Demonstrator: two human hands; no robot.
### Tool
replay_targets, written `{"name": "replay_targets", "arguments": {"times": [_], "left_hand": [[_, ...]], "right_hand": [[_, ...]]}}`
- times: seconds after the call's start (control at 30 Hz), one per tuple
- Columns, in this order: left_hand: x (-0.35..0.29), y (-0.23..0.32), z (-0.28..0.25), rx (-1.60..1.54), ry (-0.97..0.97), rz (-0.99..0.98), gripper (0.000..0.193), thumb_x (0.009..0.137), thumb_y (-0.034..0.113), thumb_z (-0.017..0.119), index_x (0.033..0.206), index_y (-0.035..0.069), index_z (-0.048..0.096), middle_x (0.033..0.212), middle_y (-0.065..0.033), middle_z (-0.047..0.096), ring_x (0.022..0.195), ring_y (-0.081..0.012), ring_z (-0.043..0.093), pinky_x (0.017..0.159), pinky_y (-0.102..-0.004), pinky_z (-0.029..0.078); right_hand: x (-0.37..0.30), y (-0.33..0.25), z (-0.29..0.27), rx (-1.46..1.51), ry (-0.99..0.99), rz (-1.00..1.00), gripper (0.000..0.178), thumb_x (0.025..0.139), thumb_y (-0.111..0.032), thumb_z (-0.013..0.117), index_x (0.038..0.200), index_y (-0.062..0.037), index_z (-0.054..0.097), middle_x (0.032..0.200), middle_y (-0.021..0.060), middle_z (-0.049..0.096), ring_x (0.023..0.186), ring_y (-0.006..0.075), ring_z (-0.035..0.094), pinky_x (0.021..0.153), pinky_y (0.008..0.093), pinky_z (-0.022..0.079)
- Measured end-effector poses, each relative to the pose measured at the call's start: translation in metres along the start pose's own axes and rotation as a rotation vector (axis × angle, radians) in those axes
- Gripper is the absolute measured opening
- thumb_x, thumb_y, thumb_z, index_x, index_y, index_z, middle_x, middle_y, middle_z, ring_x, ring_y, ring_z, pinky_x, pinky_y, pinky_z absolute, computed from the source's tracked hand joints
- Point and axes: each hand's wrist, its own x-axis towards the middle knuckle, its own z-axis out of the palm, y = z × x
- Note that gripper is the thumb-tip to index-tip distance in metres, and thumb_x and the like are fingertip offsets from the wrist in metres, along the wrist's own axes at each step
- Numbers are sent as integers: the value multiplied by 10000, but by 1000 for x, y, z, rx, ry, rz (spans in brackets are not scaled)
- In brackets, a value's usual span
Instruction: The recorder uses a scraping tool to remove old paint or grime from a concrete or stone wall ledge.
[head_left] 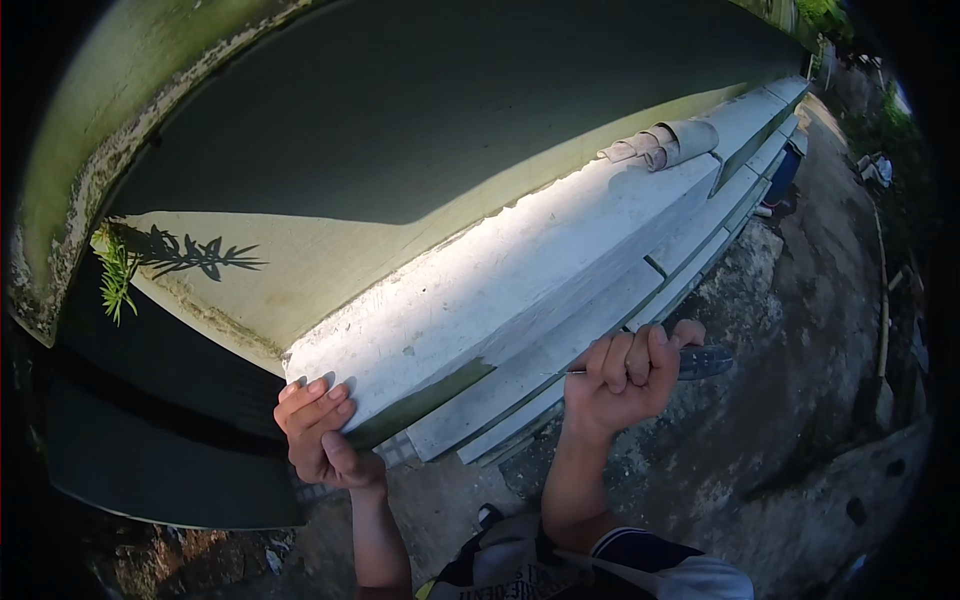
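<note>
My left hand [325, 435] lies at the near left end of a long white ledge [480, 280], its fingertips resting on the top and its thumb apart, lower down. Farther right, my right hand [622, 378] is closed around a tool with a dark, rounded handle [707, 362]. A thin metal shaft pokes out on the left side of that fist, above the lower steps; the tool's exact kind does not show. Rolled, pale curved sheets [680, 145] sit at the ledge's far end, out of reach of both hands.
Lower pale steps [540, 385] run alongside the ledge. A greenish wall [330, 250], partly in dark shadow, rises behind it, with a small green plant [117, 275] at left. Rough ground [740, 430] spreads to the right, and a blue object [785, 175] stands near the far steps.
</note>
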Motion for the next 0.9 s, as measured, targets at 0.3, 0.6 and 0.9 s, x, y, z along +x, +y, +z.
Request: {"name": "replay_targets", "arguments": {"times": [0.3, 0.6, 0.9], "left_hand": [[0, -1, 0, 4, 1, -1, 317, 889, 219, 476, 748, -6, 649, 798, -123, 691, 951, -262, 598, 993, -476, 372], [0, -3, -1, 2, 3, 4, 316, 878, 219, 478, 738, -8, 648, 801, -123, 692, 952, -258, 598, 987, -472, 379], [0, 0, -3, 19, -20, 8, 332, 899, 234, 474, 745, -3, 649, 818, -115, 692, 951, -257, 597, 991, -470, 376]], "right_hand": [[-2, -1, 0, 76, -119, 5, 191, 960, -5, 359, 943, -171, 266, 523, -34, 211, 380, 69, 222, 343, 237, 222], [-10, -3, 3, 216, 3, -48, 200, 921, 22, 357, 899, -157, 270, 518, -32, 215, 361, 72, 207, 328, 249, 218], [-18, -4, -7, 212, 7, -65, 220, 939, 25, 367, 915, -169, 267, 526, -33, 216, 376, 71, 217, 340, 235, 233]]}}
